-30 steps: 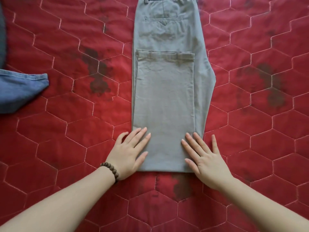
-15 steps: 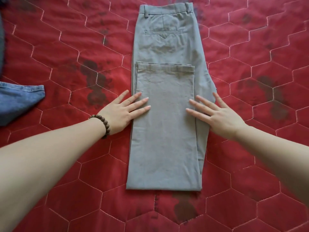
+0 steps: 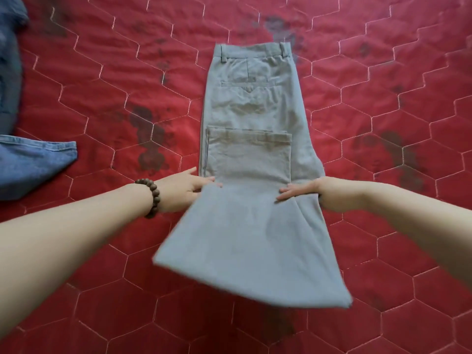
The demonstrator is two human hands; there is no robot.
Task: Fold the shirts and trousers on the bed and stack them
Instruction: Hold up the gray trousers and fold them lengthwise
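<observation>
Mid-bed on red quilted bedspread (image 3: 102, 290), grey trousers (image 3: 251, 103) lie waistband far; left hand (image 3: 182, 191) and right hand (image 3: 310, 191) grip each side, raising near folded end to fold toward waistband. Denim garment (image 3: 30, 164) waits at left edge.

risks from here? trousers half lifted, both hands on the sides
1. Both hands, left and right, hold the trousers only at the side edges, so the raised fold could sag in the middle and land creased.
2. The cuffs lie loose on the layer being lifted; they may slide askew and spoil the stack's edges.
3. The right edge already shows a diagonal crease near the right hand; the next fold may press it in.
</observation>
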